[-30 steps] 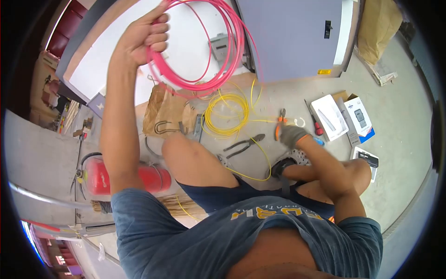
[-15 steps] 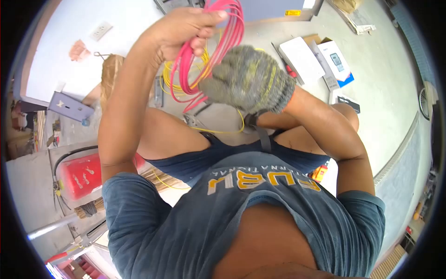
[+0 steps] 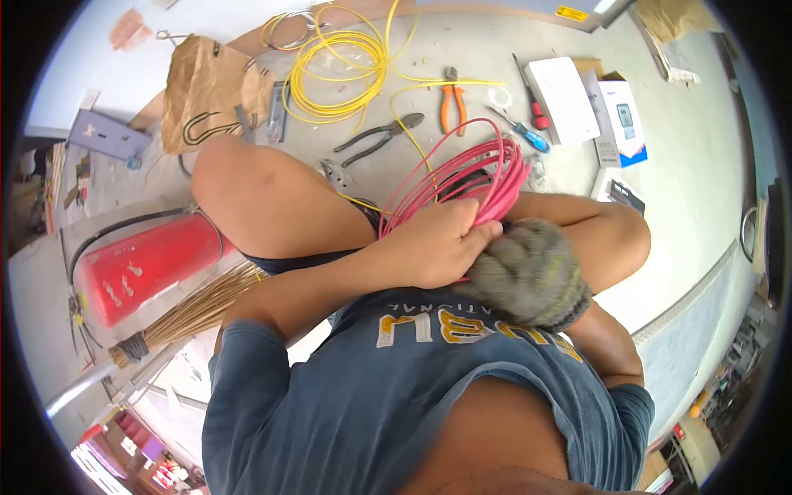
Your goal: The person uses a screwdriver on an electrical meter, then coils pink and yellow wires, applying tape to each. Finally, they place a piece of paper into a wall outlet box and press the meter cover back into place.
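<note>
My bare left hand (image 3: 445, 239) is closed round a loose coil of pink wire (image 3: 503, 177), held over my lap in front of my shirt. My right hand (image 3: 528, 276), in a grey-green knitted glove, is curled shut at the lower end of the coil, against the left thumb. Its fingertips are turned away, and the wire inside the glove is mostly hidden. Beyond the coil, large dark-handled pliers (image 3: 384, 138), orange-handled pliers (image 3: 453, 103) and a blue screwdriver (image 3: 524, 130) lie on the floor.
A yellow wire coil (image 3: 338, 78) lies ahead, beside brown paper (image 3: 198, 95). To the right are a white box (image 3: 563, 101), a red-handled screwdriver (image 3: 539, 115) and a printed box (image 3: 623, 120). A red fire extinguisher (image 3: 148, 268) and a broom (image 3: 202, 309) lie at my left.
Both hands have come down and to the right with the pink coil, from out in front to close against my shirt. The pliers and yellow coil on the floor now show.
</note>
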Tool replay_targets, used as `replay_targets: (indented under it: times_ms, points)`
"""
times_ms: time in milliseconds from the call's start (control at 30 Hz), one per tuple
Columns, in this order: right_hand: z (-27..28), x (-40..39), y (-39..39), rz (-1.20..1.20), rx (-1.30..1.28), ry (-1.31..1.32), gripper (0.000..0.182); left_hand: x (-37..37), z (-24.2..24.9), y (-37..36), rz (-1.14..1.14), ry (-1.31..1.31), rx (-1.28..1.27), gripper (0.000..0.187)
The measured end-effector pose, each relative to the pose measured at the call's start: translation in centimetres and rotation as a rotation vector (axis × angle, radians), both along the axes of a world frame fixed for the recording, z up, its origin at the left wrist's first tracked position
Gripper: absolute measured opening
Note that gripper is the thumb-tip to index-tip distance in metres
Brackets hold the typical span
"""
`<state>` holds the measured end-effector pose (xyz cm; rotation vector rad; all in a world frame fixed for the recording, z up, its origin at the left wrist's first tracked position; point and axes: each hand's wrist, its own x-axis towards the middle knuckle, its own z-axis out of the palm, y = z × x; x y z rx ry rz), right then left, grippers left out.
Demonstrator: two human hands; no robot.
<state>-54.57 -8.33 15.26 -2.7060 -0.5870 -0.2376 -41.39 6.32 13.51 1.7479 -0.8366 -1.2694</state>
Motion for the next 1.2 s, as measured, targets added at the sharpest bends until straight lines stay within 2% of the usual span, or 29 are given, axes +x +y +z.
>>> replay_targets:
  times_ms: [33, 67, 100, 133, 200, 233, 267, 300, 367, 400, 433, 467, 533, 600, 667, 700, 733, 800, 833, 900, 967, 1000, 1033, 1067, 1100, 1133, 1200]
  points:
    - [0.2, 0.2, -1.0, -0.03, 0.062, -0.132, 0.03, -0.4, -0.2, 0.2, -0.07, -0.035, 0.022, 0.03]
    - [0.1, 0.1, -2.0, -0.021, 0.054, -0.134, 0.03, -0.3, 0.1, 0.1, -0.146, -0.067, 0.039, 0.024]
    - [-0.2, -0.2, -2.8, -0.05, 0.069, -0.098, 0.032, 0.3, 1.7, 0.0, -0.248, 0.057, 0.088, 0.028]
    - [-0.3, -0.9, -3.4, -0.101, 0.081, -0.053, 0.034, 0.0, 1.3, 0.3, -0.277, 0.068, 0.074, 0.028]
    - [-0.6, -0.7, -3.2, -0.147, -0.02, -0.11, 0.04, -1.5, 0.1, 0.4, -0.106, 0.165, -0.225, 0.029]
    - [-1.6, -0.9, -3.2, -0.1, 0.029, -0.128, 0.045, -1.6, 0.2, 0.4, -0.166, 0.191, -0.245, 0.029]
    - [-2.1, -1.2, -3.2, -0.047, 0.082, -0.152, 0.05, -1.2, 0.4, 0.5, -0.173, 0.317, -0.144, 0.031]
    - [-2.2, -1.5, -3.2, -0.095, 0.064, -0.145, 0.05, -0.7, 0.9, 0.8, -0.176, 0.432, -0.033, 0.033]
    - [-2.2, -1.9, -2.9, -0.118, 0.12, -0.127, 0.053, 0.2, 2.5, 0.9, -0.199, 0.497, 0.063, 0.034]
    - [-2.2, -1.8, -2.6, -0.165, 0.111, -0.126, 0.053, 0.7, 3.0, 1.0, -0.177, 0.552, 0.163, 0.034]
    - [-2.2, -1.8, -2.3, -0.204, 0.042, -0.177, 0.052, 1.1, 2.7, 1.1, -0.259, 0.598, 0.271, 0.035]
    - [-1.9, -2.0, -2.2, -0.246, -0.032, -0.226, 0.052, 0.8, 2.8, 0.9, -0.316, 0.591, 0.275, 0.035]
    - [-1.9, -2.4, -2.3, -0.299, -0.107, -0.217, 0.05, 0.3, 3.2, 0.6, -0.363, 0.246, 0.007, 0.035]
    - [-2.5, -1.5, -2.3, -0.272, 0.01, -0.358, 0.048, 1.3, 6.2, -1.0, -0.492, 0.151, 0.065, 0.037]
    - [-1.9, -0.3, -2.5, -0.257, 0.106, -0.558, 0.045, 1.9, 8.9, -3.0, -0.773, -0.378, 0.566, 0.037]
    - [-1.5, -0.1, -2.5, -0.272, 0.118, -0.636, 0.044, 2.2, 7.9, -1.6, -0.832, -0.399, 0.553, 0.037]
    - [-1.0, 0.0, -2.6, -0.289, 0.129, -0.713, 0.042, 3.1, 5.9, 1.4, -0.569, -0.345, 0.335, 0.036]
    - [-0.4, -0.2, -1.6, -0.259, 0.361, -0.435, 0.031, 5.0, 5.3, 4.0, -0.351, -0.277, 0.111, 0.035]
    - [0.0, 0.0, -1.4, -0.298, 0.353, -0.447, 0.031, 5.7, 6.1, 4.3, -0.268, -0.293, 0.154, 0.039]
    - [0.7, 0.3, -0.7, -0.291, 0.341, -0.197, 0.027, 6.4, 7.7, 3.3, -0.212, -0.321, 0.199, 0.043]
    - [0.4, -0.2, 0.1, -0.324, 0.427, -0.311, 0.025, 6.2, 9.5, 2.1, -0.303, 0.056, 0.274, 0.05]
    - [0.3, -0.2, 0.7, -0.328, 0.502, -0.412, 0.024, 5.7, 9.9, 1.5, -0.318, 0.044, 0.294, 0.05]
    - [-0.1, 0.1, 1.3, -0.341, 0.514, -0.423, 0.024, 5.0, 10.2, 0.7, -0.367, 0.249, 0.258, 0.042]
    - [-0.3, 0.6, 1.9, -0.251, 0.582, -0.378, 0.022, 4.5, 10.6, 0.2, -0.408, 0.454, 0.22, 0.034]
    - [-0.3, 0.9, 2.3, -0.156, 0.644, -0.335, 0.02, 4.3, 11.4, -0.1, -0.449, 0.37, 0.357, 0.037]
    - [-0.4, 1.0, 2.7, -0.16, 0.643, -0.347, 0.02, 4.9, 10.7, 0.3, -0.454, 0.359, 0.36, 0.037]
    - [-0.3, 1.0, 3.3, -0.198, 0.455, -0.361, 0.021, 6.2, 9.4, 1.6, -0.643, 0.254, 0.234, 0.039]
